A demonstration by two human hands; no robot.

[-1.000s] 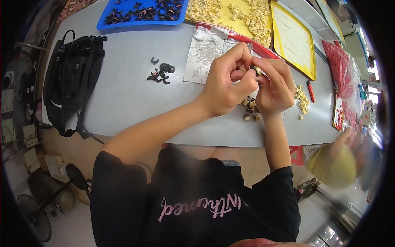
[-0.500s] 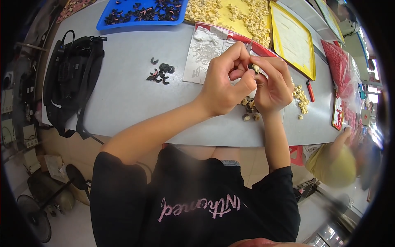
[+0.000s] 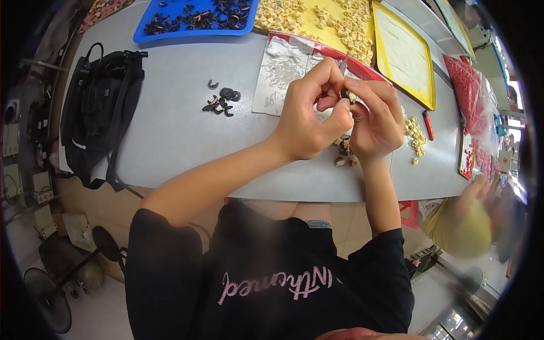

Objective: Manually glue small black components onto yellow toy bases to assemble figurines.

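Observation:
In front of me, above the table, my left hand and my right hand meet, both closed with fingertips pinched together. Between them is a small black-and-cream piece, gripped from both sides. A narrow pointed metal tip sticks up beside my left fingers; its lower part is hidden, so I cannot tell which hand holds it. Below the hands lies a small pile of black-and-cream pieces, partly covered by them. Loose cream pieces are scattered right of my right hand.
Several black curved pieces lie on the grey table. Beyond are a blue tray of black pieces, a yellow tray of cream pieces and a yellow-rimmed tray. A black bag sits left; a red-handled tool lies right.
The small piece has turned slightly between my fingertips, showing its cream part at a different angle. Both hands and arms stay almost in place.

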